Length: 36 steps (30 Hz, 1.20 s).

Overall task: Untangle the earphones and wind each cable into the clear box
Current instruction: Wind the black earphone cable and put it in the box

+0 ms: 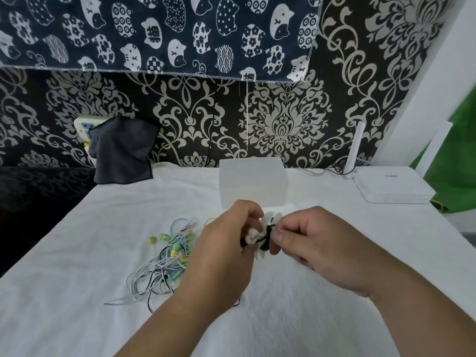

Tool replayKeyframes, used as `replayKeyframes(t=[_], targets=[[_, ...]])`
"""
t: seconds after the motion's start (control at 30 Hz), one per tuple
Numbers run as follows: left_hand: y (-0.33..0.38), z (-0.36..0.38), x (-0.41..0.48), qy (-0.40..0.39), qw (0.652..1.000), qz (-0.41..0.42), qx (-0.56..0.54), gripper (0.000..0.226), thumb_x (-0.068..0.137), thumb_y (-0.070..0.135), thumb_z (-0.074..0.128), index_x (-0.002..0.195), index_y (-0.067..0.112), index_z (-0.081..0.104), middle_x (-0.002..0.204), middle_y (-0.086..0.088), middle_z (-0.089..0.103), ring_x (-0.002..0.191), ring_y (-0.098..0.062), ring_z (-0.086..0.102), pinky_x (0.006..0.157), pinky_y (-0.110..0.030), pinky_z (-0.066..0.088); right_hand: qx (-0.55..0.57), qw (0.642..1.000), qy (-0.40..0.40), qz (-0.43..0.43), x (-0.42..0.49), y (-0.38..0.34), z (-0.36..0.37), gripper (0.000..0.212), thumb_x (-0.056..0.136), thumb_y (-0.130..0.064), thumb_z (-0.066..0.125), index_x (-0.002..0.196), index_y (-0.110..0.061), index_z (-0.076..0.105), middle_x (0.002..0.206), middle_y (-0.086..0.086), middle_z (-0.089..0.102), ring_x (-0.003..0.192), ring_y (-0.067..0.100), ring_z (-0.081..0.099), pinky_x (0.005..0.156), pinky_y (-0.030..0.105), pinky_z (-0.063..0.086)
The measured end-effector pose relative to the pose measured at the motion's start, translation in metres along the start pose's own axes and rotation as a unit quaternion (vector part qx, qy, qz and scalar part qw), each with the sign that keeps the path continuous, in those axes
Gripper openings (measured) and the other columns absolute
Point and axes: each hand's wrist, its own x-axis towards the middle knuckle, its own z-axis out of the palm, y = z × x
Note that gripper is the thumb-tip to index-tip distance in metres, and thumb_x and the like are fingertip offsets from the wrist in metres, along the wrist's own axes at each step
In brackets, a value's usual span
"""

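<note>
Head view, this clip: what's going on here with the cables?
A person is working at a table under a white cloth. Both the left hand and the right hand pinch a small black cable bundle with white parts, held just in front of the clear box. A tangled pile of earphones, green, yellow and white, lies on the cloth to their left. Whether anything is in the box cannot be told.

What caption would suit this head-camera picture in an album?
Left hand grips a white piece, right hand pinches black cable round it; tangled earphones lie left, clear box behind.
</note>
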Motion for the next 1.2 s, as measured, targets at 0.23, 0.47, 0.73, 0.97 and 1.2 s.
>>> replayKeyframes(t=[0.23, 0.47, 0.73, 0.97, 1.2], targets=[[0.004, -0.004, 0.0, -0.037, 0.997, -0.012, -0.065, 0.048, 0.081, -0.008, 0.066, 0.095, 0.036, 0.055, 0.085, 0.014, 0.064, 0.086, -0.01, 0.062, 0.07, -0.008, 0.046, -0.044, 0.984, 0.173, -0.015, 0.002, -0.002, -0.004, 0.032, 0.095, -0.024, 0.062, 0.064, -0.019, 0.065, 0.054, -0.013, 0.056, 0.048, -0.001, 0.053, 0.049, 0.011, 0.038], [0.007, -0.006, -0.002, -0.082, 0.995, 0.001, -0.061, 0.048, 0.082, -0.009, 0.063, 0.086, 0.038, 0.052, 0.083, 0.019, 0.061, 0.083, -0.007, 0.061, 0.071, -0.01, 0.045, 0.049, 0.986, 0.152, 0.052, 0.004, -0.001, -0.001, 0.03, 0.097, -0.025, 0.06, 0.072, -0.009, 0.063, 0.059, -0.001, 0.063, 0.046, 0.003, 0.058, 0.044, 0.013, 0.039], [0.007, -0.007, -0.004, -0.097, 0.993, 0.023, -0.062, 0.064, 0.082, -0.009, 0.061, 0.107, 0.046, 0.04, 0.093, 0.016, 0.056, 0.091, -0.012, 0.057, 0.076, -0.018, 0.046, 0.217, 0.965, 0.081, 0.121, 0.006, 0.003, 0.004, 0.027, 0.102, -0.02, 0.053, 0.094, 0.004, 0.062, 0.07, 0.011, 0.07, 0.056, 0.028, 0.064, 0.046, 0.028, 0.045], [0.005, -0.004, -0.005, -0.047, 0.997, 0.045, -0.044, 0.078, 0.073, -0.016, 0.057, 0.115, 0.047, 0.041, 0.101, 0.015, 0.051, 0.095, -0.014, 0.056, 0.079, -0.011, 0.042, 0.326, 0.928, 0.022, 0.177, 0.005, 0.002, 0.005, 0.019, 0.1, -0.02, 0.055, 0.095, -0.005, 0.066, 0.084, 0.021, 0.072, 0.063, 0.035, 0.071, 0.049, 0.029, 0.052], [0.002, -0.003, -0.005, -0.02, 0.998, 0.044, -0.029, 0.077, 0.068, -0.017, 0.056, 0.113, 0.045, 0.048, 0.099, 0.017, 0.053, 0.096, -0.011, 0.056, 0.079, -0.009, 0.042, 0.269, 0.95, 0.043, 0.15, 0.005, 0.006, -0.001, 0.029, 0.1, -0.021, 0.056, 0.103, 0.007, 0.063, 0.083, 0.016, 0.074, 0.075, 0.036, 0.075, 0.058, 0.032, 0.057]])
